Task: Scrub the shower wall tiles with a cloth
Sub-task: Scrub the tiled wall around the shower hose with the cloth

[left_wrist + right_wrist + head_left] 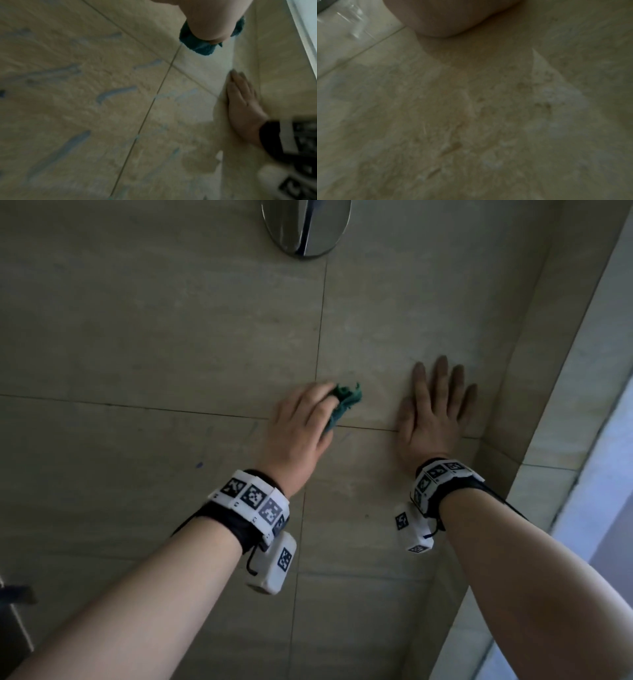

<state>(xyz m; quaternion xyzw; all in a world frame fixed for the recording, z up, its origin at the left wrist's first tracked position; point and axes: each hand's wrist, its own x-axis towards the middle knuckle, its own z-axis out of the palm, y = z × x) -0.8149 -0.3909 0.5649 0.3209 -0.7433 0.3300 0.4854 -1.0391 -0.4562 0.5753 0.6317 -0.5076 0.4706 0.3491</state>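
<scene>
Cloth (346, 402) bunched in left hand (301, 426) on tiles (154, 337) | right hand (435, 409) flat, fingers spread, beside corner (496, 419)

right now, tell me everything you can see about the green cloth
The green cloth is a small, dark teal rag, fuzzy like terry or microfibre, bunched up rather than spread flat. The left hand grips it, fingers curled over it, so only its crumpled edge pokes out past the fingertips. It is pressed against the beige wall tiles, close to a grout line, left of the flat right hand.
</scene>
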